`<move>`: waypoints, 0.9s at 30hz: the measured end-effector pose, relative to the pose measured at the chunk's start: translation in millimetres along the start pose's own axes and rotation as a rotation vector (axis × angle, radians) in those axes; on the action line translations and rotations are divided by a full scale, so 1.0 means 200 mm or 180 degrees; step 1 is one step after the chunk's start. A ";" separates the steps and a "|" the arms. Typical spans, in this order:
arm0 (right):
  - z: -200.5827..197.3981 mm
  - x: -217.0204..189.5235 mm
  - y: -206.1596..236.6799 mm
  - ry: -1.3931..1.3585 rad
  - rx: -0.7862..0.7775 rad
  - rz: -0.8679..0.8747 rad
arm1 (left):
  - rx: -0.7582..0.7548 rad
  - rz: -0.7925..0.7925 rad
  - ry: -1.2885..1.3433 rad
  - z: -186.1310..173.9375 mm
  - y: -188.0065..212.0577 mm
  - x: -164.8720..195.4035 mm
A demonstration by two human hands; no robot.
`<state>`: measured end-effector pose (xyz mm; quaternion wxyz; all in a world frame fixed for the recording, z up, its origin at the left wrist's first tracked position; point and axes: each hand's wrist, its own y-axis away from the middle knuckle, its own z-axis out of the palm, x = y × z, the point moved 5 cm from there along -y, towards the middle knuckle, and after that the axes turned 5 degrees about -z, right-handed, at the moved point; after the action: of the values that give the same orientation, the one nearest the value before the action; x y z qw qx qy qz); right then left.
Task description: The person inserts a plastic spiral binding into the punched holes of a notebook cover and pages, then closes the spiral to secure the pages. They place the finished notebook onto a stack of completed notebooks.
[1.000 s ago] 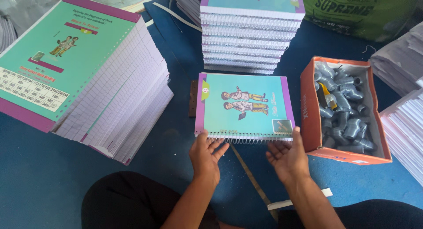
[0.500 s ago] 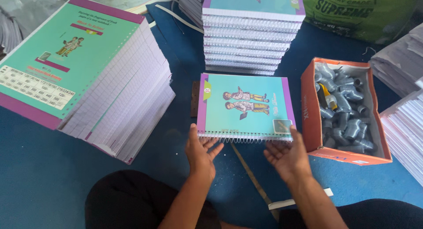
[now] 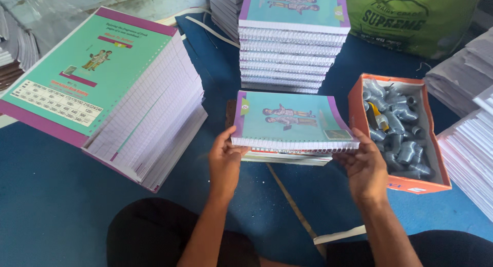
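We grip the spiral-bound notebook [image 3: 290, 124] by its coil-edge corners, left hand [image 3: 225, 161] and right hand [image 3: 365, 167] fingers closed; light, flexible, probably sagging between them.

The single head camera looks steeply down from just above the spiral-bound notebook [image 3: 292, 124], which sits centre frame. It faces forward across the blue floor [image 3: 46, 195], close in.

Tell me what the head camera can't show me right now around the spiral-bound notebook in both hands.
- Under the teal spiral-bound notebook: a thin pile shows only as an edge; the lifted notebook hides the rest.
- Left hand and right hand: fingers beneath the notebook are hidden.
- Orange cardboard box of grey metal fittings: lower layers are buried.
- White paper stack: cut off by the right edge.
- Green sack: cut off at the top.
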<state>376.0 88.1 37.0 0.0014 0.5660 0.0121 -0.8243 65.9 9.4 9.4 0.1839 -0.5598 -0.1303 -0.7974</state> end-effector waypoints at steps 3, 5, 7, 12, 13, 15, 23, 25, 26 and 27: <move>-0.01 -0.01 -0.01 -0.0275 -0.0037 0.0104 | -0.0083 0.0213 -0.0301 0.01 0.00 0.02; 0.00 -0.02 -0.01 -0.0180 -0.0263 -0.0017 | -0.0036 0.0253 -0.0485 0.02 0.01 0.04; 0.01 -0.04 -0.01 0.0242 -0.0387 -0.0219 | 0.0079 0.0240 -0.0663 0.03 0.00 0.05; 0.05 -0.09 0.01 0.1310 -0.0239 -0.0660 | 0.0359 0.0126 -0.1113 0.02 0.02 0.12; 0.05 -0.10 0.02 0.1539 -0.0069 -0.0565 | 0.0440 0.0044 -0.1317 0.01 0.03 0.14; 0.04 -0.14 0.04 0.1997 0.0283 -0.0373 | 0.0530 0.0790 -0.1714 0.03 0.05 0.24; 0.21 -0.40 0.17 0.2081 -0.0326 -0.2384 | 0.0556 0.2259 -0.1800 0.10 0.19 0.49; 0.18 -0.37 0.18 0.1434 -0.0374 -0.1892 | 0.0342 0.2025 -0.1439 0.09 0.22 0.50; 0.16 -0.36 0.18 0.1322 -0.0316 -0.1732 | 0.0303 0.1754 -0.1211 0.08 0.22 0.48; 0.14 -0.34 0.18 0.1215 -0.0263 -0.1581 | 0.0262 0.1486 -0.0975 0.07 0.23 0.45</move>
<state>374.8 49.9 109.9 -0.1793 0.6897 0.1835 -0.6772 70.2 -39.4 99.2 0.3634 -0.6808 -0.0564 -0.6335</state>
